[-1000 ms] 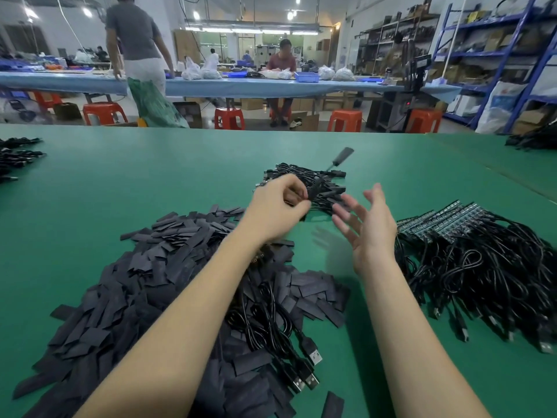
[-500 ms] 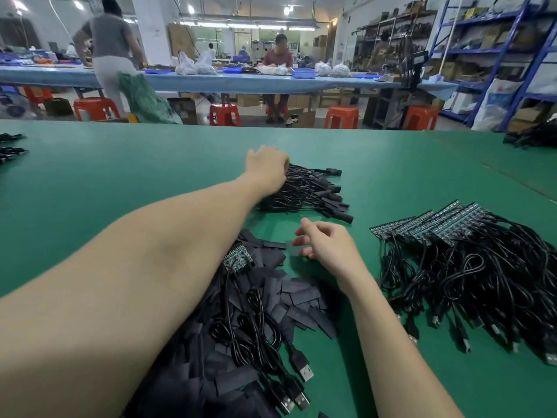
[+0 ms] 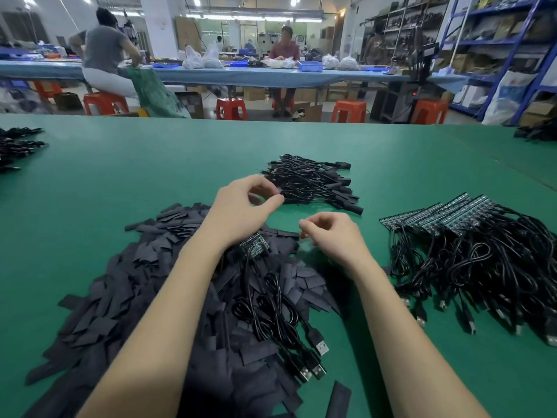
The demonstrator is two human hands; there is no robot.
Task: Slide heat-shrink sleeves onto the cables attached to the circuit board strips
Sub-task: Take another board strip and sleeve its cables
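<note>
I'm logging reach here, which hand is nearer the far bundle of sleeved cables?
Left. The left hand has fingertips right at the near edge of the far bundle; the right hand sits nearer the person, apart from it.
</note>
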